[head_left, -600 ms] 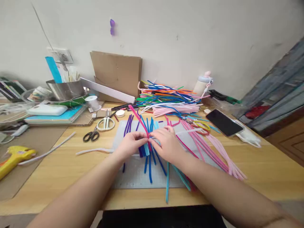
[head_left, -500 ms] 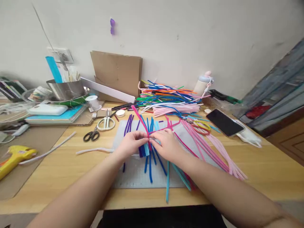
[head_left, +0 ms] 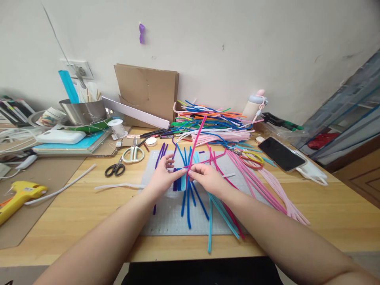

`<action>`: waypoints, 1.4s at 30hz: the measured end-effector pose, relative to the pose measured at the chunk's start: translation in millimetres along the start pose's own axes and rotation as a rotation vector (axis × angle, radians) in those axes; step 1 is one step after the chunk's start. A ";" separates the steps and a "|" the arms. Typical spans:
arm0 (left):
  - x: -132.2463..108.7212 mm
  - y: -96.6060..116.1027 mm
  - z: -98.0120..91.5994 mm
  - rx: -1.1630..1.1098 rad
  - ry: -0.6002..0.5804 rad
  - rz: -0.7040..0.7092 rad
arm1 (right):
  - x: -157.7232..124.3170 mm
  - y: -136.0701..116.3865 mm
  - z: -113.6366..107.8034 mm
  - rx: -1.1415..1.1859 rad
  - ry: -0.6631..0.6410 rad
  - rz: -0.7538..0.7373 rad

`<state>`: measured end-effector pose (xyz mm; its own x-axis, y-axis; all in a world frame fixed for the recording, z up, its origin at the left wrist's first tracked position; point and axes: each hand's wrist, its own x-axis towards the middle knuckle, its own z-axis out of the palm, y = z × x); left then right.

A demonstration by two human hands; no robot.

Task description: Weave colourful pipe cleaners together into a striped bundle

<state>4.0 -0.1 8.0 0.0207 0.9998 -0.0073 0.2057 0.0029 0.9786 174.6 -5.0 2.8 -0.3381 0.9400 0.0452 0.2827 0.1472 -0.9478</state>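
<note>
A bright pink pipe cleaner [head_left: 197, 138] stands up at a slant above the mat, its lower end pinched by the thumb and fingers of my right hand [head_left: 208, 178]. Beside it, a short band of wrapped purple, blue and light-blue pipe cleaners [head_left: 179, 184] lies partly behind my left thumb. My left hand [head_left: 163, 172] has its fingers spread, with the thumb stretched out to the band's right end. Several loose blue pipe cleaners [head_left: 188, 209] fan out below the hands. Where the pink piece meets the band is hidden by my fingertips.
A grey cutting mat [head_left: 166, 221] lies under the work. Light-pink pipe cleaners [head_left: 276, 194] and a phone [head_left: 281, 153] are to the right. Black scissors [head_left: 115, 169], white scissors [head_left: 133, 153] and a yellow glue gun [head_left: 23, 196] are left. A colourful pile [head_left: 213, 118] sits behind.
The pink pipe cleaner has swung from leaning left to leaning right. My left fingers have lifted and spread, while my right hand has turned and now pinches the pink piece.
</note>
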 end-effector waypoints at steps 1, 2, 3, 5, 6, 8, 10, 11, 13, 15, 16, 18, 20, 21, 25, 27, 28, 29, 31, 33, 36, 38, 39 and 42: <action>0.3 -0.4 0.0 -0.019 0.010 -0.058 | 0.1 0.7 -0.3 -0.023 0.017 -0.016; 0.5 -1.1 -0.4 -0.040 -0.001 -0.112 | 0.2 1.5 -0.4 -0.046 0.031 -0.034; 0.7 -2.1 -1.2 -0.062 -0.025 -0.156 | 0.3 2.4 -0.3 -0.066 0.042 -0.053; 0.7 -3.7 -3.6 -0.100 -0.093 -0.198 | 0.5 4.1 0.1 -0.094 0.049 -0.081; 0.5 -4.2 -5.1 -0.109 -0.130 -0.196 | 0.6 4.6 0.2 -0.100 0.048 -0.088; 0.1 -4.1 -7.8 -0.102 -0.200 -0.170 | 0.8 4.8 0.2 -0.088 0.031 -0.082; -0.1 -3.0 -9.5 -0.072 -0.236 -0.126 | 0.7 3.5 -0.3 -0.059 0.010 -0.055; 0.2 -2.4 -9.9 -0.061 -0.228 -0.098 | 0.6 2.4 -0.7 -0.046 0.004 -0.036; 1.6 -1.7 -9.9 -0.075 -0.163 -0.042 | 0.2 -0.2 -1.6 -0.026 0.008 0.000; 4.1 -1.8 -9.7 -0.111 -0.077 -0.015 | -0.1 -2.5 -2.2 0.006 0.036 0.020; 5.5 -1.8 -9.9 -0.113 -0.043 -0.023 | -0.2 -3.3 -2.4 0.029 0.054 0.024; 8.0 -1.3 -11.0 -0.038 0.013 -0.043 | -0.1 -4.1 -2.4 0.064 0.092 0.020; 8.9 0.7 -12.7 0.110 0.040 -0.020 | 0.1 -4.1 -2.2 0.073 0.124 0.012; 8.4 2.3 -13.4 0.190 0.035 0.009 | 0.3 -3.8 -2.0 0.075 0.138 0.006; 1.9 8.3 -13.8 0.355 -0.125 0.074 | 0.4 -2.8 -1.2 0.080 0.139 -0.016; -1.2 8.5 -12.9 0.266 -0.230 0.042 | 0.0 -3.4 -1.1 0.067 0.109 -0.010; -2.0 7.8 -12.5 0.189 -0.271 0.023 | -0.5 -4.1 -1.2 0.053 0.092 -0.008; -2.3 6.7 -12.3 0.116 -0.297 0.007 | -1.0 -5.1 -1.3 0.039 0.079 -0.008; -1.8 4.4 -12.4 0.026 -0.306 -0.002 | -2.0 -7.5 -1.7 0.013 0.056 -0.014; -1.0 3.2 -12.8 0.004 -0.284 -0.006 | -2.7 -9.3 -2.1 -0.001 0.038 -0.024; -0.7 3.4 -12.5 -0.057 -0.304 -0.050 | -3.1 -9.3 -1.7 -0.016 0.032 -0.032; -0.8 3.5 -11.9 -0.113 -0.345 -0.094 | -3.1 -7.3 -0.6 -0.035 0.034 -0.038; -0.8 3.2 -11.6 -0.118 -0.359 -0.108 | -3.1 -6.0 0.1 -0.044 0.033 -0.044; -0.8 1.7 -11.4 -0.068 -0.354 -0.107 | -3.0 -2.4 2.3 -0.045 0.026 -0.071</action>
<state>-6.8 -0.6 12.1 0.3417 0.9244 -0.1693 0.1601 0.1202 0.9798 172.8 -8.9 4.2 -0.3358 0.9342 0.1208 0.2986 0.2272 -0.9270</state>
